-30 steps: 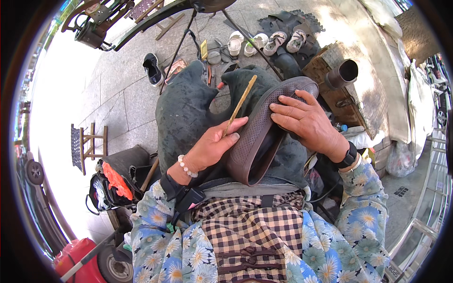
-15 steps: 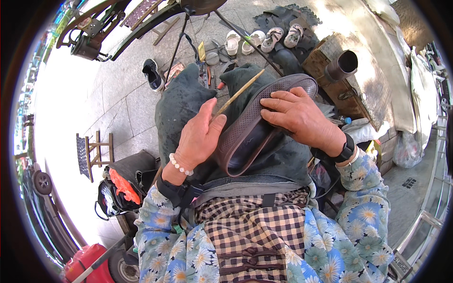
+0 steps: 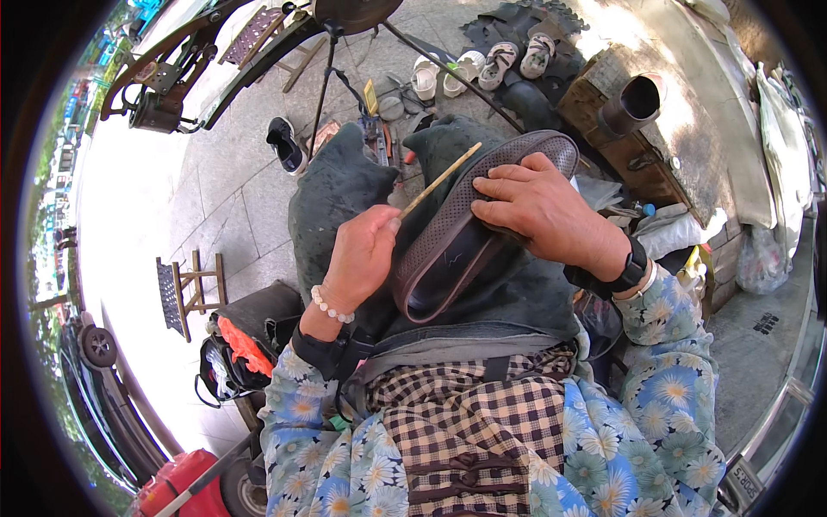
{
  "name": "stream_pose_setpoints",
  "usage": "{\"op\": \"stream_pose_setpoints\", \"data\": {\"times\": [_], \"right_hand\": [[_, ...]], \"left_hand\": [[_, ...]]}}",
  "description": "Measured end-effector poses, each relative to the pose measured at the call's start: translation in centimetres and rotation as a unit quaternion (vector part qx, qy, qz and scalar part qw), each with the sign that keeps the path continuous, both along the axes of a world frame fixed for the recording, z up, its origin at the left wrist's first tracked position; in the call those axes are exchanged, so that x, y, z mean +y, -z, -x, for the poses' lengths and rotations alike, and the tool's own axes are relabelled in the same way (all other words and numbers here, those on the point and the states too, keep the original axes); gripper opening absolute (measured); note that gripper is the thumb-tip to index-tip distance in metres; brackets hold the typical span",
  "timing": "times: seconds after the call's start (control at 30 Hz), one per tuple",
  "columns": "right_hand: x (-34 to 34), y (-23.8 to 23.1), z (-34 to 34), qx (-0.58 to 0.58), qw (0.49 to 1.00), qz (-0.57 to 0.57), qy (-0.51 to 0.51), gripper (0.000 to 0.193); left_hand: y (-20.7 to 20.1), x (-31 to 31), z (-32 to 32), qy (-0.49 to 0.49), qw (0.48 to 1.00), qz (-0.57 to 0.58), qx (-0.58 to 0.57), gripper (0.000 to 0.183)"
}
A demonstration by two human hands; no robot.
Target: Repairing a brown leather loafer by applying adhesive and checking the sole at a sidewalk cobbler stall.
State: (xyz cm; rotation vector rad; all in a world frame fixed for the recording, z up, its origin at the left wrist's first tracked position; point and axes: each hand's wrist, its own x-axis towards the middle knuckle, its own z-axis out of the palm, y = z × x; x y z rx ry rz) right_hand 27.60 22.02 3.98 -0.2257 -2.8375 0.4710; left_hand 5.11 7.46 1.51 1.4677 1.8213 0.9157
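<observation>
Left of centre, your left hand [image 3: 360,258] pinches the thin stick [image 3: 443,178] low, apparently leaving its tip free, while mid-frame the brown shoe [image 3: 441,217] slants over your lap [image 3: 530,302], clasped by your right hand [image 3: 551,211], seemingly for steadiness.

near end of stick [image 3: 444,177] hidden, red container [image 3: 177,476] cut off below

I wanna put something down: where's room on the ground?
Bare paving lies between the dark shoe and the stool beside the bag. It's crowded around the sandals and tools, and over the lap: left hand on a stick, right hand on a brown shoe.
</observation>
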Motion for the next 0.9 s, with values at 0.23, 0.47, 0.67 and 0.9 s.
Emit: {"op": "stream_pose_setpoints", "data": {"times": [0.23,0.47,0.67,0.9], "right_hand": [[0.4,0.1,-0.3,-0.028,0.998,0.060,-0.003,0.042],[0.6,0.4,-0.5,-0.002,0.998,0.067,0.001,0.042],[0.7,0.9,-0.6,0.024,0.997,0.074,0.003,0.038],[0.9,1.4,-0.7,0.049,0.995,0.082,0.006,0.032]], "left_hand": [[0.7,0.4,0.2,0.038,0.999,0.027,-0.001,0.017],[0.4,0.6,-0.1,0.045,0.999,-0.003,0.025,0.015],[-0.6,0.7,-0.3,0.062,0.988,-0.046,0.132,0.014],[-1.3,0.0,-0.2,0.079,0.977,-0.023,0.197,0.014]]}}
